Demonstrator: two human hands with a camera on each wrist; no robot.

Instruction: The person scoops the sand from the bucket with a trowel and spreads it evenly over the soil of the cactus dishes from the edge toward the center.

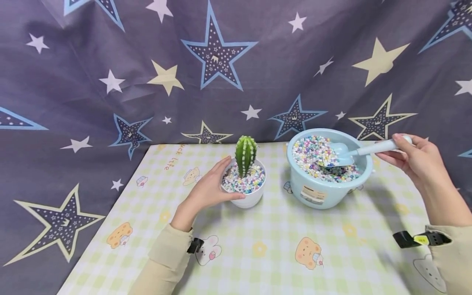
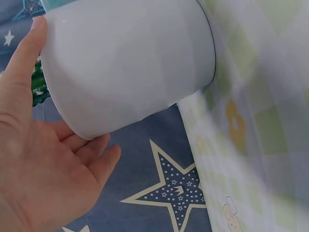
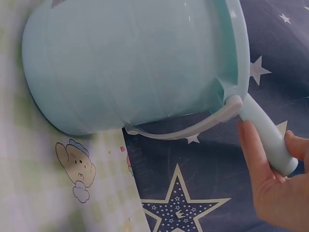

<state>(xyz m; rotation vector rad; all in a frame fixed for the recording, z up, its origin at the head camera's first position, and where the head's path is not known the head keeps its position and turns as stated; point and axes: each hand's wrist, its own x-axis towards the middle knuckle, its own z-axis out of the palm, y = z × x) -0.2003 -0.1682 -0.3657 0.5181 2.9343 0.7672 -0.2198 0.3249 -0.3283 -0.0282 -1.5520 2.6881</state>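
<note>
My left hand (image 1: 210,186) grips the rim of a white flowerpot (image 1: 250,199), thumb on the near side and fingers around the far side. A green cactus (image 1: 245,155) stands upright in the pot, set in multicoloured pebbles (image 1: 237,180). In the right wrist view, the fingers of my right hand (image 3: 280,193) and its thumb hold the handle of a light blue toy shovel (image 3: 268,135). In the head view, the blade of that shovel (image 1: 341,155) lies among coloured pebbles (image 1: 313,153) inside a light blue bucket (image 1: 315,186). How deep the blade sits cannot be told.
A checked tablecloth (image 1: 258,266) with cartoon prints covers the table. Behind it hangs a dark cloth (image 1: 140,37) patterned with stars. The bucket's pale carrying handle (image 3: 193,130) hangs down its side. Pot and bucket stand apart near the table's back edge.
</note>
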